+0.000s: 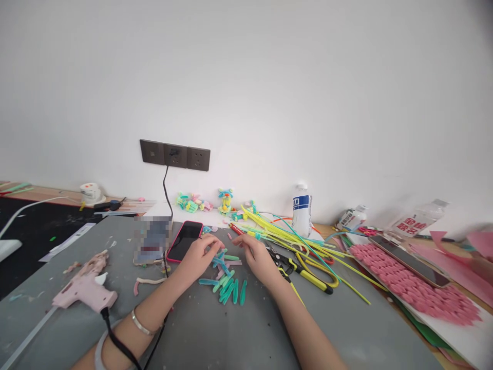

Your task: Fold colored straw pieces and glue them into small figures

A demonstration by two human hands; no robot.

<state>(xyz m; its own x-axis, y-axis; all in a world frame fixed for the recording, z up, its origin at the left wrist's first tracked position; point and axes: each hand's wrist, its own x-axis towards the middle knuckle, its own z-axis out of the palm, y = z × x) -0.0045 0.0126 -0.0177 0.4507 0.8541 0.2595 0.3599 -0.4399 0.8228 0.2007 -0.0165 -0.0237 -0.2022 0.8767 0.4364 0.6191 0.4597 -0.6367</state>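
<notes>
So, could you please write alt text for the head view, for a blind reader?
A person's left hand and right hand are close together over short teal, green and pink fuzzy strips on a grey mat. A pink glue gun lies left; yellow-handled pliers and long yellow stems lie right. Small colourful figures sit near the wall.

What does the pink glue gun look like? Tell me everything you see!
The pale pink, plastic-looking glue gun lies on its side on the dull grey mat, its nozzle end crusted with brownish residue and pointing toward the plain white wall. It has a white trigger, and a long whitish glue stick pokes out the back. A black cord runs from the handle. Nobody is holding it.
</notes>
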